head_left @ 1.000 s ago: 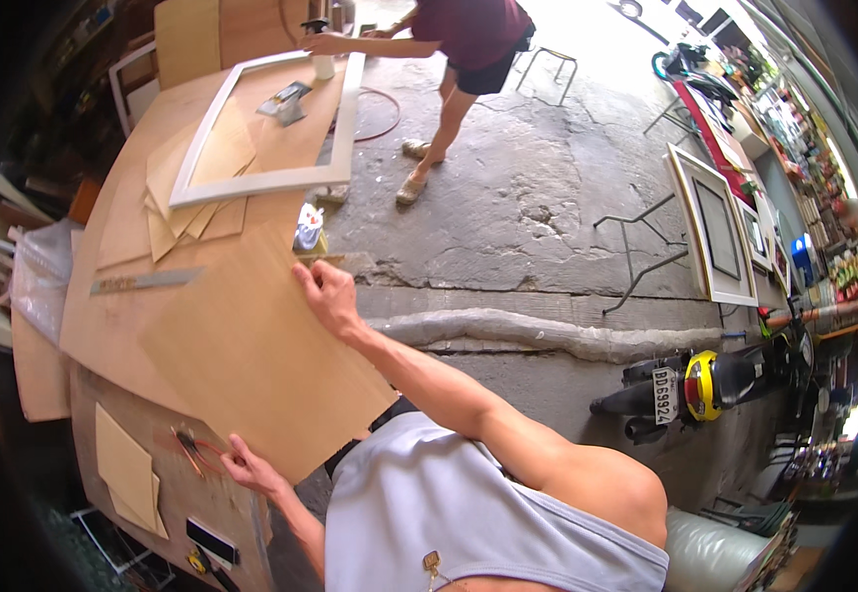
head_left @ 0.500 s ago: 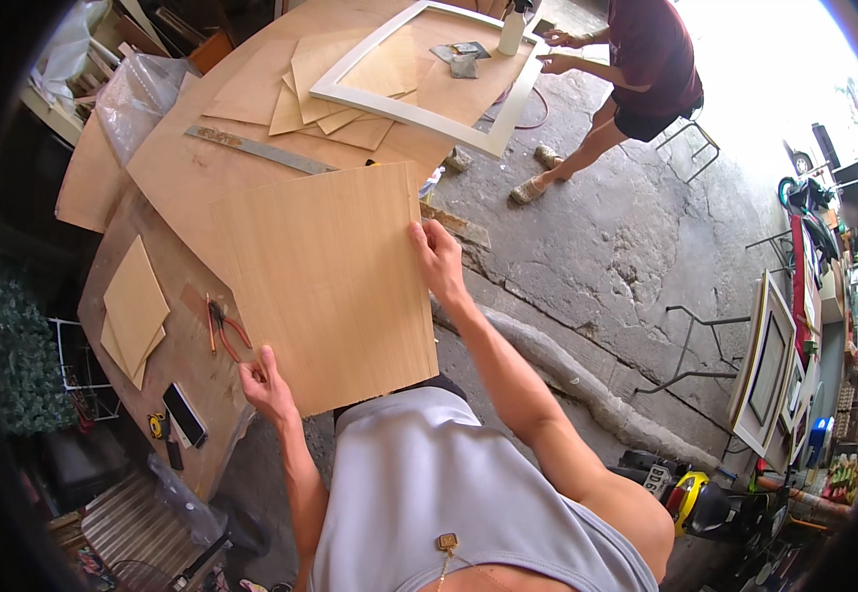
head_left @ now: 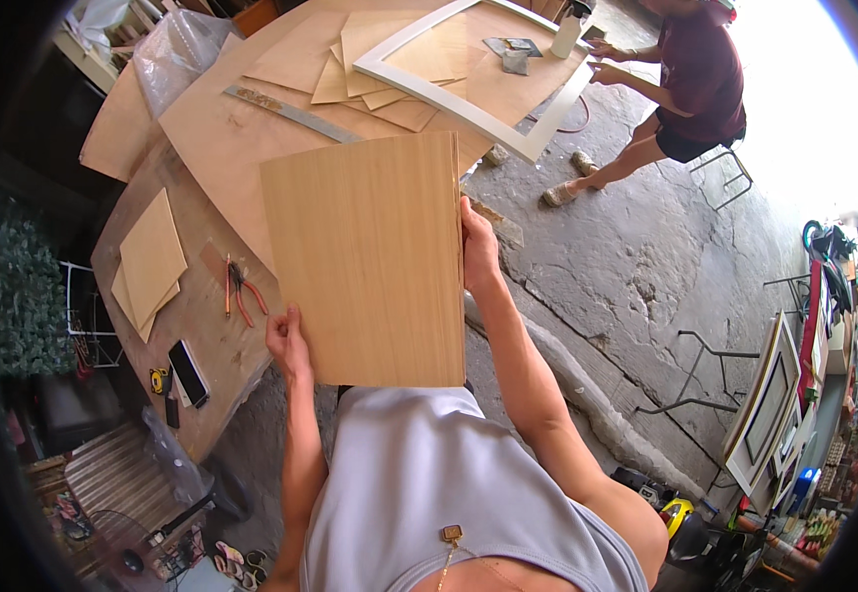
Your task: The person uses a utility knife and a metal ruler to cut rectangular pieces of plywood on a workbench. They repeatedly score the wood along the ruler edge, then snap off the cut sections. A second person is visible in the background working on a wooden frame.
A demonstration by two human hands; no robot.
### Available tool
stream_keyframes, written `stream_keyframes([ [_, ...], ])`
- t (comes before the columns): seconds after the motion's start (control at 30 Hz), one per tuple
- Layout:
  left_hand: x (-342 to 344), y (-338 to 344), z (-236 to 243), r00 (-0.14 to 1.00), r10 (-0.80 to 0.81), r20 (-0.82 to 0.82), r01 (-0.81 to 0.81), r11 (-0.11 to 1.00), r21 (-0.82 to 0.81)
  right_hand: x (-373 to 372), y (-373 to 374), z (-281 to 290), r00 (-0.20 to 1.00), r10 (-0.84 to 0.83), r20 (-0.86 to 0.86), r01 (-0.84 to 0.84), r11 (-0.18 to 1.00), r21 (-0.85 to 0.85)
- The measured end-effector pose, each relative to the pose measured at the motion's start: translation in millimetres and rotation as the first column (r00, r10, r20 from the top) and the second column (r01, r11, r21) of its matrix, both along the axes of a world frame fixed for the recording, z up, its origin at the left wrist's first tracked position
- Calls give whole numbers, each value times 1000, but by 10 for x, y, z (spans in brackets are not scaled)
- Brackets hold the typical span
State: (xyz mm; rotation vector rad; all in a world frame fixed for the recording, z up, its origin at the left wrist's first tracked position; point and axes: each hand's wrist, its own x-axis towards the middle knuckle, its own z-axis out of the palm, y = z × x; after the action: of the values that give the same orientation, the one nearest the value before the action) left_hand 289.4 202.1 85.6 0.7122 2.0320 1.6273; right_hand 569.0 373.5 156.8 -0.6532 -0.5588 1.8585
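i hold a rectangular wooden board [head_left: 365, 266] in front of my waist, its broad face turned up to me and its long sides running near to far. its right edge shows thin layers; i cannot tell how many sheets there are. my left hand [head_left: 289, 345] is clamped on the left edge, toward the near corner, with the thumb up. my right hand [head_left: 478, 247] is clamped on the right edge, farther along; its fingers are partly hidden by the board.

to the left is a brown table [head_left: 143, 168]. on it, just left of my left hand, lie red-handled pliers [head_left: 242, 291]. farther left are two small sheets [head_left: 153, 252], one overlapping the other. nearer me are a dark phone [head_left: 188, 370] and a yellow tape measure [head_left: 158, 380].

beyond the board, a metal ruler [head_left: 291, 113] lies on a large panel [head_left: 212, 113]. past it are overlapping loose sheets [head_left: 385, 49], with a white frame [head_left: 449, 106] partly over them. a white bottle [head_left: 565, 37] stands by the frame's far right side.

at far right, a co-worker [head_left: 700, 79] in a dark red shirt has both hands at the frame's right edge. a stool [head_left: 725, 178] is beside them on the grey floor [head_left: 626, 237].
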Motion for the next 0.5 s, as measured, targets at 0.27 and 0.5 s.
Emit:
stream_keyframes([
  [0.27, 95, 37, -208, 934, -91, 344, 79, 996, 49, -133, -31, 149, 955, 127, -267, -179, 967, -181],
  [0.5, -13, 11, -96, 980, -7, 198, 3, 1000, 21, -172, 43, 116, 898, -179, 401, 83, 966, 246],
])
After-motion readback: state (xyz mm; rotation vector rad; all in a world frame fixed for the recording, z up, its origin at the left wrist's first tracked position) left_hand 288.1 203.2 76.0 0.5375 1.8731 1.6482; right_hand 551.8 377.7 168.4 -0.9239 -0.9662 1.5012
